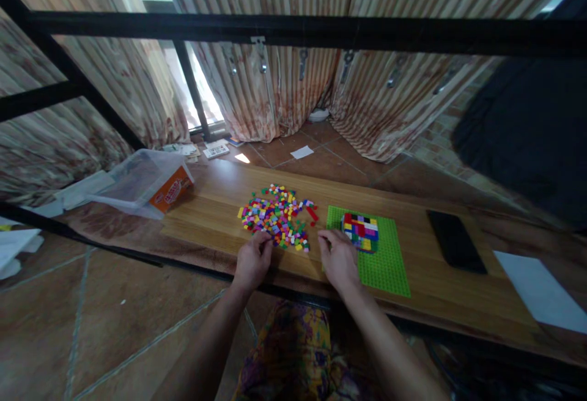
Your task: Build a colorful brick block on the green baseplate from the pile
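A loose heap of small multicoloured toy bricks [275, 214] lies on the wooden board. My left hand [254, 260] is at the near edge of the heap, fingers curled and pressed together; whether a brick is between them is too small to see. To the right of the heap, my right hand [338, 257] rests over the left edge of the green baseplate [389, 266], its thumb and fingers pinched together, their contents hidden. A block built of coloured bricks [361, 231] stands on the baseplate, just beyond my right hand. Red bricks [312, 213] lie between heap and baseplate.
A clear plastic bin [137, 175] with an orange label stands at the board's left end. Right of the baseplate lie a black phone [456, 241] and a white sheet of paper [541, 288]. A black metal bar [293, 33] crosses above the board.
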The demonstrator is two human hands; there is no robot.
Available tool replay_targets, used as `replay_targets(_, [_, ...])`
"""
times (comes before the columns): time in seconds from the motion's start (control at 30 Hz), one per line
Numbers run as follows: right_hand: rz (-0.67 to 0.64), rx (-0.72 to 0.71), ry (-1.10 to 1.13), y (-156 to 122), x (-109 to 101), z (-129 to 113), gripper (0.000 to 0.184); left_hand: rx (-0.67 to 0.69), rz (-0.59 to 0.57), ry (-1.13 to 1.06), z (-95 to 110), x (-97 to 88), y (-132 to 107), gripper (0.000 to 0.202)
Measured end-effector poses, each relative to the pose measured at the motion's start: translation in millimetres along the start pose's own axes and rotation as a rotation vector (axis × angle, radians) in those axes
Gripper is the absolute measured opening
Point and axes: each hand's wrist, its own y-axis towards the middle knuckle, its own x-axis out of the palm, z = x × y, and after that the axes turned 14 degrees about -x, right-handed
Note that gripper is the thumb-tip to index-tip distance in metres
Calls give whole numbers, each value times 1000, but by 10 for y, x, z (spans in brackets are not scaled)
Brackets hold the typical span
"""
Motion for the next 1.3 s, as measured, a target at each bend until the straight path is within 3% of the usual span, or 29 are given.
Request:
replay_targets(0.13, [-14, -20, -1, 175, 81, 10, 23, 11, 3, -5, 1, -4, -6, 14])
replay_targets(0.33, [-70, -63, 39, 329, 212, -187, 21, 14, 4, -25, -14, 12, -5, 12])
replay_targets(0.6, [-288, -81, -58, 709, 536, -315, 19, 42, -7, -41, -3, -3, -12, 12])
replay_targets(0.8, [-360, 40, -61, 788, 625, -320, 20, 48, -15, -18, 1, -23, -5, 13])
replay_targets(0.97, [-339, 78, -31, 825, 604, -328, 17, 39, -5, -13, -2, -14, 14, 13])
replay_targets(1.07, [-233, 43, 21, 767, 528, -361, 16, 34, -7, -12, -8, -11, 31, 14])
replay_targets(1.2, [-54, -6, 188, 421, 228, -334, 20, 4, -15, -23, -8, -33, 22, 15])
replay_targets(1.3, [26, 29, 259, 20, -94, -149, 22, 11, -14, -67, 55, -39, -47, 16])
